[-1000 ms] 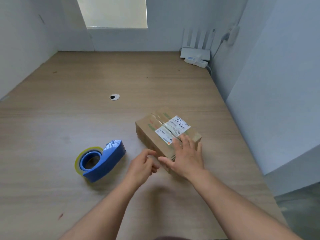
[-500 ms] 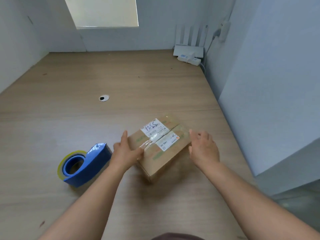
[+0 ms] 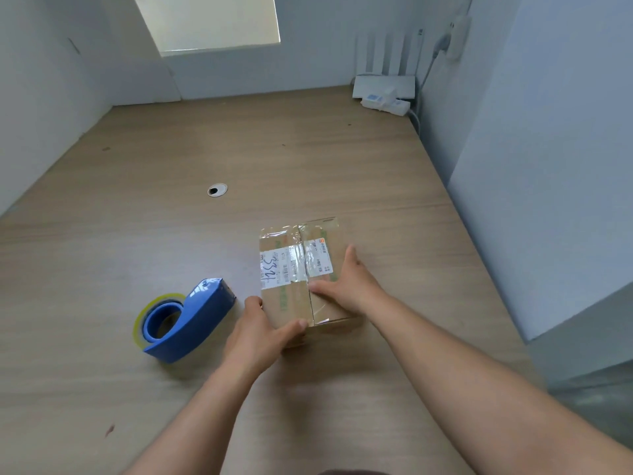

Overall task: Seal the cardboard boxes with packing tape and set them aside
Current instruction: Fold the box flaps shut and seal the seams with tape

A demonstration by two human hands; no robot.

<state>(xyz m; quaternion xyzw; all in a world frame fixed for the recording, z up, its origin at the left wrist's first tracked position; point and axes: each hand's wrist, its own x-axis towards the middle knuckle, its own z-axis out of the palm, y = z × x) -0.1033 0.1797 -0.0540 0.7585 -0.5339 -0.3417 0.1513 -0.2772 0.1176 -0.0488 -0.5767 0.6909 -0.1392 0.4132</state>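
Fingers (image 3: 294, 326) grip a tape-sealed cardboard box (image 3: 287, 305) bearing white labels (image 3: 275, 270)

It looked like an office cubicle: a pale wood-laminate desk (image 3: 308, 159) with a round cable grommet (image 3: 217, 190), grey partition panels (image 3: 548, 166), and a white antenna router (image 3: 383, 85).
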